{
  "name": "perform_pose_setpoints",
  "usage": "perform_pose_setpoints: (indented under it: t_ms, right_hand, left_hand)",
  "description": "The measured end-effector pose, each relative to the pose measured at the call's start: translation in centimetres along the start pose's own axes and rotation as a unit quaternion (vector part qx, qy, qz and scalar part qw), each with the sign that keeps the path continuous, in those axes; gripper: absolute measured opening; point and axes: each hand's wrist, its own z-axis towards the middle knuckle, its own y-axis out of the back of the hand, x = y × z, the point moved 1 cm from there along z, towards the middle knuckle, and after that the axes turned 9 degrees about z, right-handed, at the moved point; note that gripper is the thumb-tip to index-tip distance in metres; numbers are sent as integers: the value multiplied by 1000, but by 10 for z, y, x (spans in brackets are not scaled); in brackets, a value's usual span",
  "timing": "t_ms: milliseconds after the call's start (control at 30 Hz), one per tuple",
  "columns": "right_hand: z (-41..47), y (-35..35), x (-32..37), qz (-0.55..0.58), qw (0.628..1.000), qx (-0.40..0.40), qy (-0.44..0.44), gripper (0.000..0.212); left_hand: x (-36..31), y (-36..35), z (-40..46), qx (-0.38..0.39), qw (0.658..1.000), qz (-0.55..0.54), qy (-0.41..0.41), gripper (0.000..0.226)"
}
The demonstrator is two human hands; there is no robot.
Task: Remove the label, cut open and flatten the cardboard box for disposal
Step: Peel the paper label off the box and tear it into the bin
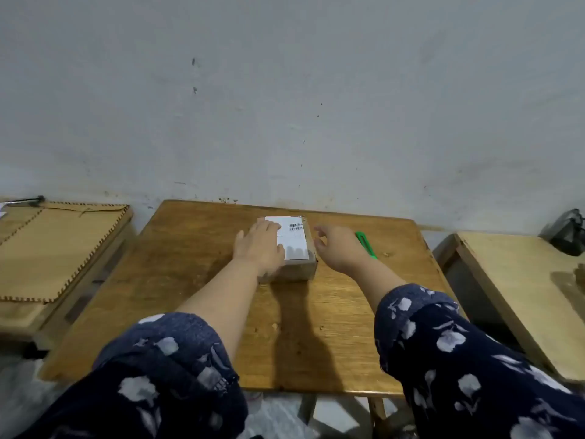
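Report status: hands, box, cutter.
Left hand flat on box, label still on. Right hand open beside it. Green cutter untouched.

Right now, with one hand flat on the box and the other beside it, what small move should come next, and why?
Probably bring the right hand to the label and pick at an edge to start peeling. The label is still stuck flat on top of the box, the left hand already rests on the box, and the right hand is open and empty beside it. The green cutter can wait.

boxes: 1 cardboard box (291, 248); labels: 1 label (292, 237); cutters: 1 green cutter (365, 245); tables: 3; hands: 2
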Motion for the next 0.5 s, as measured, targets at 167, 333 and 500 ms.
perform_pose_setpoints:
  t_ms: [167, 333, 500]
  right_hand:
    - [41, -20, -14, 59, 995, 17, -77, 39]
    - [85, -48, -25, 111, 983, -6, -144, 35]
    - [121, -58, -27, 130, 975, -40, -178, 34]
  left_hand:
    - [13, -26, 36, 51, 998, -32, 6, 54]
    - [26, -58, 73, 67, 997, -41, 11, 59]
    - [29, -83, 85, 71, 997, -36, 20, 65]
